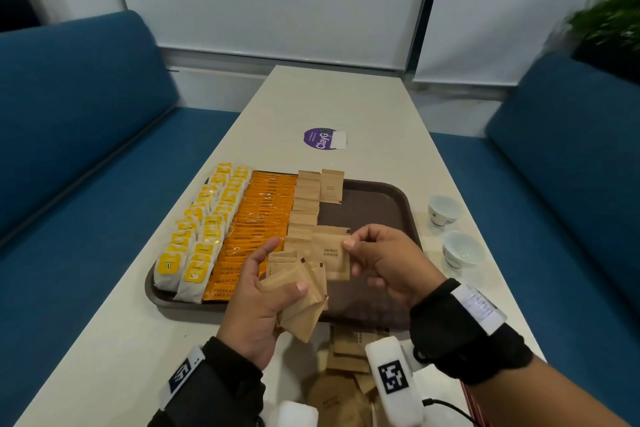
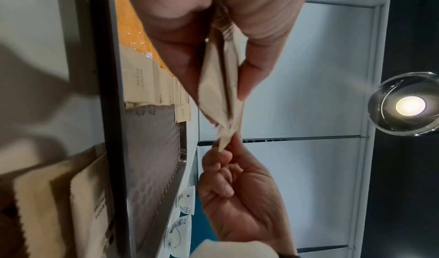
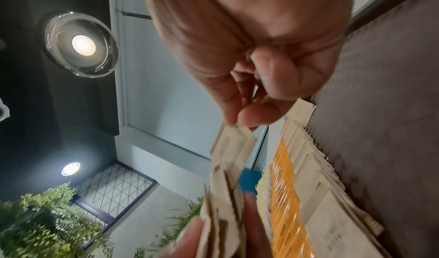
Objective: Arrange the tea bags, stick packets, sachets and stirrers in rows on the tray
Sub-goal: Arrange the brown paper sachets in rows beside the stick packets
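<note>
Kraft-brown paper fills your left hand (image 1: 258, 302): palm up, thumb clamped across a fanned bunch of sachets (image 1: 301, 291) with crimped, serrated ends. Beyond that hand, the textured brown tray (image 1: 374, 204) carries pillowy yellow-labelled tea bags (image 1: 194, 239), glossy orange stick packets (image 1: 263, 215) and a row of flat paper sachets. Your right hand (image 1: 384, 263), knuckles up, pinches a single sachet (image 1: 330, 253) between thumb and forefinger, just above the bunch. Right of it stand two glazed white cups (image 1: 453, 229).
</note>
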Demonstrator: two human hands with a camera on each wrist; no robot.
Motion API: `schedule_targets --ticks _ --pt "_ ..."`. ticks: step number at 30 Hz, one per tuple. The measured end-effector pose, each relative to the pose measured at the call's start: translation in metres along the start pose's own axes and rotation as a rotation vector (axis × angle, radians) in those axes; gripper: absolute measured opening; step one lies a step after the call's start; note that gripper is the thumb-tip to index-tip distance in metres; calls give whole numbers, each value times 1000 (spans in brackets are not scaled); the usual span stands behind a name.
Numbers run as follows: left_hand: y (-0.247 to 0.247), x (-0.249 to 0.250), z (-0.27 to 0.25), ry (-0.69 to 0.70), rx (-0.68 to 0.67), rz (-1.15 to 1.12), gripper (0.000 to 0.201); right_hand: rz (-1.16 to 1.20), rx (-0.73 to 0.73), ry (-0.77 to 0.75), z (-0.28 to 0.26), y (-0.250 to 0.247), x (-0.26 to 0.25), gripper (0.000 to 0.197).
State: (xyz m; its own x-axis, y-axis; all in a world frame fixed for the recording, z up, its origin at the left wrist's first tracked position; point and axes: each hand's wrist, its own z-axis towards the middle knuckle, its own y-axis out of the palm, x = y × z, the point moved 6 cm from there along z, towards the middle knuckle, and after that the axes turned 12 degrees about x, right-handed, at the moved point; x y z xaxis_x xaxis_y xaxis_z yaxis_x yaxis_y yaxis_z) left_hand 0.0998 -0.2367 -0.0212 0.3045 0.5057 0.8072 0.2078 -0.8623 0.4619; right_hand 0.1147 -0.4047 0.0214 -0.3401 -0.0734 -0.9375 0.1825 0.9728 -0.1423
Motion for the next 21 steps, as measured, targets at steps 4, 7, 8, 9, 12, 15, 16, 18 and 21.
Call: schedule_targets --ticks 4,7,8,9,12,15,16,18,21 --pt "-9 1 4 -8 38 -4 71 23 27 24 9 -3 -1 11" --pt "-12 1 6 -11 54 -1 73 -64 109 -27 27 -12 -8 13" --pt "-12 2 6 -12 57 -1 73 -116 163 -50 39 -17 -11 15" --pt "-13 2 6 -13 59 -1 72 -153 219 -62 54 -22 -14 16" --pt "-15 5 7 -12 65 -4 72 -128 332 8 110 -34 -13 22" --pt "-18 7 9 -14 79 -5 72 -147 372 78 150 -37 -11 22" --pt "-20 7 11 -16 81 -2 72 -143 366 63 155 -36 -14 21" --pt "-21 8 14 -23 83 14 71 -113 288 0 156 -27 -23 20" --pt "-20 6 20 -43 68 69 67 -243 0 -149 126 2 -37 20"
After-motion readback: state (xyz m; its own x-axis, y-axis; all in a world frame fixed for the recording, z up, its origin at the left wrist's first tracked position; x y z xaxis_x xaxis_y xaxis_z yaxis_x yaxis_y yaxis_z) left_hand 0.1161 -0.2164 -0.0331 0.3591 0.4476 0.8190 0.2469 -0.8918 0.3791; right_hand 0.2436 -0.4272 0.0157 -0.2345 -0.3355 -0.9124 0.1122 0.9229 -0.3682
